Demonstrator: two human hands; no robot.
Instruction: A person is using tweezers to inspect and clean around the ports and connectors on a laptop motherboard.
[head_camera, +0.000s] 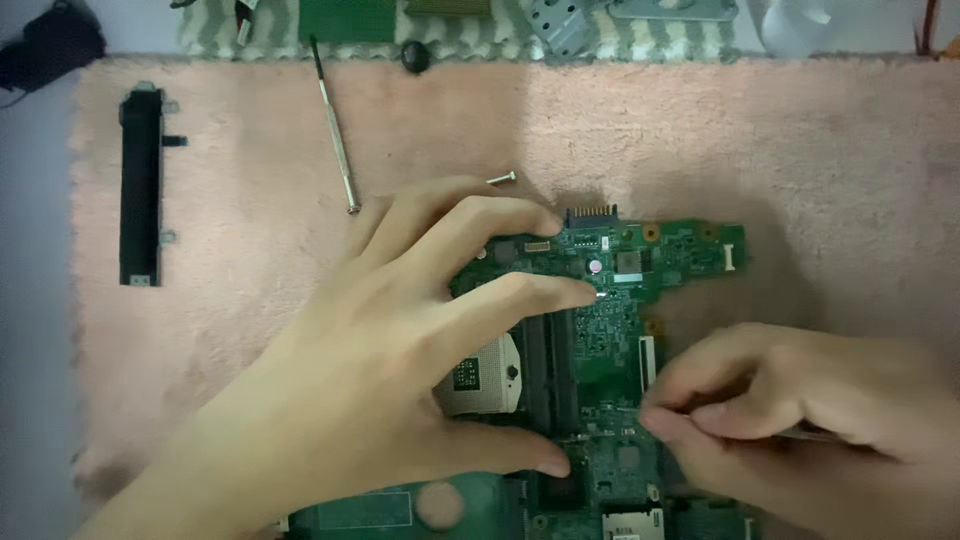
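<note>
While a screwdriver (333, 125), loose screw (502, 178) and black bar (140, 187) lay on the pink mat (830, 170), the left hand (400, 350) pressed spread fingers onto the green circuit board (610, 300); the right hand (800, 420) pinched a thin tool against its lower middle.

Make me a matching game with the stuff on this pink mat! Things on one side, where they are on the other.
Things:
1. green circuit board
2. thin screwdriver
3. long black strip
4. loose screw

Places:
A. far left side of the pink mat
B. under the left hand and the right hand
C. just above the left hand's fingers
D. slanting near the mat's top edge

Pairs: 1-B, 2-D, 3-A, 4-C
</note>
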